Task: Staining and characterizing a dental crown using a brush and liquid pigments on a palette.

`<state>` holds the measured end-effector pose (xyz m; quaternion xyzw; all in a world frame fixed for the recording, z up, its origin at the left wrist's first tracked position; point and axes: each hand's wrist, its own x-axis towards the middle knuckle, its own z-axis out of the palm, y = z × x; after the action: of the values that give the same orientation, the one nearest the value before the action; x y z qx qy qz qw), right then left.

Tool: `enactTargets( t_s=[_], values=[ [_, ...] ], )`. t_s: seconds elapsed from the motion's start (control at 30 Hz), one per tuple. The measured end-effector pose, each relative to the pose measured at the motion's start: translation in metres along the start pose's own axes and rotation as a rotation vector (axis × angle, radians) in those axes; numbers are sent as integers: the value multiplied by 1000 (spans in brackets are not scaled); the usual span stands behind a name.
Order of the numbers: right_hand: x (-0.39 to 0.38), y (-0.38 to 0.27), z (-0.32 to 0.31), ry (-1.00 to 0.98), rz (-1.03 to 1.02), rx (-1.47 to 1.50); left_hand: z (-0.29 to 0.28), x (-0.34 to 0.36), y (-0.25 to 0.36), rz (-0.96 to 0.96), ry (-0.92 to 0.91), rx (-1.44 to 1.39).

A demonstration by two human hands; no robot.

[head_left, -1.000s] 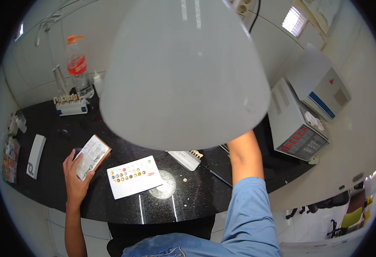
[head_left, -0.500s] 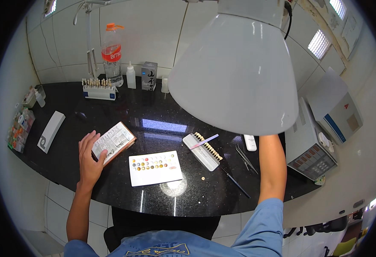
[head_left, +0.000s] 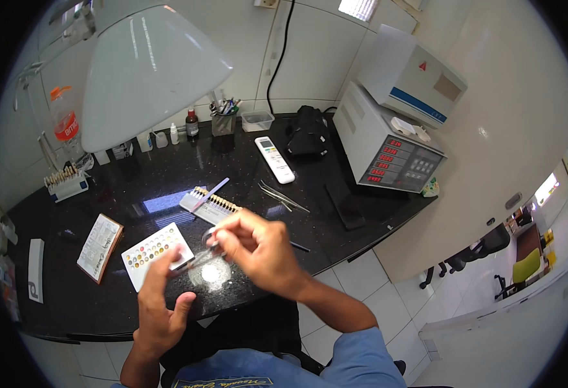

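Over the front of the black counter, my right hand (head_left: 258, 249) is closed around a thin metal instrument (head_left: 200, 260) with a ring-like end. Blur keeps me from telling its exact kind. Its far end points at my left hand (head_left: 161, 301), whose thumb and fingers are spread apart with nothing gripped. Just beyond that hand lies a white palette (head_left: 132, 264) with rows of coloured dots. A shade guide with tooth-shaped tabs (head_left: 203, 210) sits beyond my right hand, a pale purple strip (head_left: 211, 194) across it. Left of the palette rests a small pad-like block (head_left: 99, 249).
A large white lamp shade (head_left: 151, 77) hangs over the back left. Tweezers (head_left: 284, 196), a white remote control (head_left: 275, 160) and a dark flat phone-like object (head_left: 345, 205) lie to the right. A grey machine with red displays (head_left: 387, 139) stands at the right end.
My view has swung right. My left hand has left the pad-like block. My right hand, earlier hidden behind the lamp, has come back in front of me with the metal instrument.
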<state>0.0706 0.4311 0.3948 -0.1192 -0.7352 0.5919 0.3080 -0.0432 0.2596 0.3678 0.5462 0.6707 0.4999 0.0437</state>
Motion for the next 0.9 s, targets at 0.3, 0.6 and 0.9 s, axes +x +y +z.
enactTargets(
  t_s=[0.3,0.6,0.9],
  values=[
    [-52,26,-23,-3,-651,-796,20,-10,12,-425,-237,-110],
    [-66,48,-11,-499,-619,-1019,12,-28,10,-519,-381,-154],
    [-68,53,-35,-459,-353,-854,-21,-48,-13,-692,-363,-417]
  ],
)
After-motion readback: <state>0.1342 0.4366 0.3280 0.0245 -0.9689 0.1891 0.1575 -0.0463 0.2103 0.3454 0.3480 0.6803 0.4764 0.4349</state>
